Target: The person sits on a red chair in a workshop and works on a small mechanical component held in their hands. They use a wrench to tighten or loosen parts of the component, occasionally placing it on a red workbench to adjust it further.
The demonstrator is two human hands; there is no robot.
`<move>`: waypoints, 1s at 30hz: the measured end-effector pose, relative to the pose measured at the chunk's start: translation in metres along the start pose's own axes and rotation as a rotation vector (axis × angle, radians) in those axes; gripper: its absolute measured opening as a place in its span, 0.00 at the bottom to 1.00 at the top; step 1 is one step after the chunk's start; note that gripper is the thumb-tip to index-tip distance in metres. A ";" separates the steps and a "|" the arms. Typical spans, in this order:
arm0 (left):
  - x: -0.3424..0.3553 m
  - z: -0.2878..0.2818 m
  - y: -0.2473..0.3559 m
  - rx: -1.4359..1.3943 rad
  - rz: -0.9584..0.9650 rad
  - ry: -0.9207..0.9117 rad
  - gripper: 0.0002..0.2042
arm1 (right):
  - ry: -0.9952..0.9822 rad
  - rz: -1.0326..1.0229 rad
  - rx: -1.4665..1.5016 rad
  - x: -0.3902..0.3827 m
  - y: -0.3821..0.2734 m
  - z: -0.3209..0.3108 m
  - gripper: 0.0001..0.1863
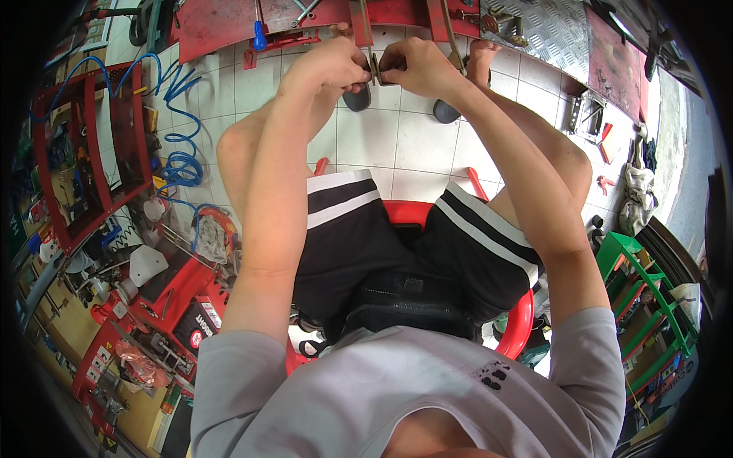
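Thin brownish plates (375, 70), straight-edged, between fingers of left hand (336, 64), right hand (420, 64).

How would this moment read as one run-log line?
left hand: at thin flat piece; right hand: opposite side; exact grip: unclear; seat: red chair

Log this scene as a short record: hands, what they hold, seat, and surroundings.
Left hand: pinching thin flat work
Right hand: pinching it from the other side
Work detail: too small to tell whether one piece or several
Seat: red chair
Left side: coiled blue hose, red metal frame
Right side: green rack
Ahead: red bench
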State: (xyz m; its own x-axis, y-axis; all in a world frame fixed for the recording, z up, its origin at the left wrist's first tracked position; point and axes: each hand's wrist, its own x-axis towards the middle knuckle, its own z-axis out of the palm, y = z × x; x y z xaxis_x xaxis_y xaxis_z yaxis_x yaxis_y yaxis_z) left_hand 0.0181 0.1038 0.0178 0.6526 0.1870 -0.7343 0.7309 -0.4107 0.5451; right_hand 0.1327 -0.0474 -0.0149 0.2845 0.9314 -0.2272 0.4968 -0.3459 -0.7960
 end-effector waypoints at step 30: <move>-0.018 0.003 0.004 -0.032 0.108 0.110 0.09 | -0.033 0.040 0.057 -0.002 -0.010 0.001 0.11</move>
State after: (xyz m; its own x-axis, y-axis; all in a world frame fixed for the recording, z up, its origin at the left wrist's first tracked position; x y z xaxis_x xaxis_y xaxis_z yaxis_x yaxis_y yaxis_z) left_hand 0.0093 0.0964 0.0321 0.7446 0.2405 -0.6227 0.6600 -0.4051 0.6327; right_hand 0.1263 -0.0458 -0.0072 0.2758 0.9205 -0.2769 0.4379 -0.3767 -0.8163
